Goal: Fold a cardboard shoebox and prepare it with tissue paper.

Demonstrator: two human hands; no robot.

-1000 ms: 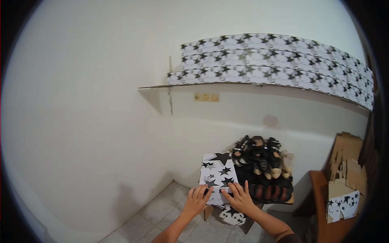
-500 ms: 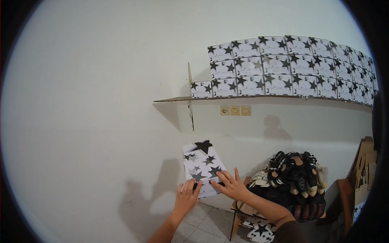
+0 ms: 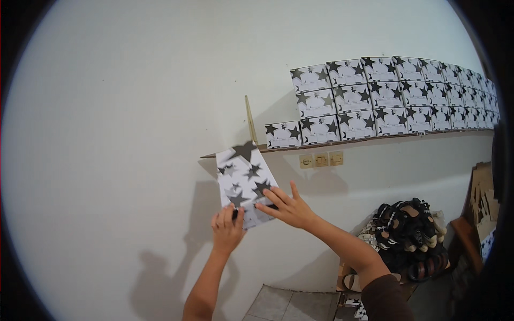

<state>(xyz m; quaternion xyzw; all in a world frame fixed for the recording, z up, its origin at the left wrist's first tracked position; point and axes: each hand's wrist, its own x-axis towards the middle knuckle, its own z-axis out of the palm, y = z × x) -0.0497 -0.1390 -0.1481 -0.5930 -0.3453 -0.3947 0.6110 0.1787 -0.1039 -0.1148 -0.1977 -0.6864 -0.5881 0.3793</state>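
Note:
Between my hands is a white shoe box (image 3: pixel 227 182) printed with black and grey stars, raised in front of the wall and tilted with its far end up. My left hand (image 3: pixel 228 229) grips its near left corner, fingers bent over the edge. At the near right side my right hand (image 3: pixel 292 209) holds it, some fingers lying on the top face and one finger sticking up. Both thumbs are largely hidden. The far end of the box overlaps the left part of a wall shelf (image 3: pixel 208 157) in the view; whether they touch I cannot tell.
Matching star-printed boxes (image 3: pixel 356 99) stand stacked in rows along the shelf, with a single lower box (image 3: pixel 284 135) at their left end. A shelf bracket (image 3: pixel 250 119) and wall sockets (image 3: pixel 321 159) are nearby. Piled shoes (image 3: pixel 409 230) and cardboard (image 3: pixel 482 195) lie at the lower right.
Both hands have lifted the box up and to the left, toward the shelf. The view has shifted, so the shelf and shoes sit farther right.

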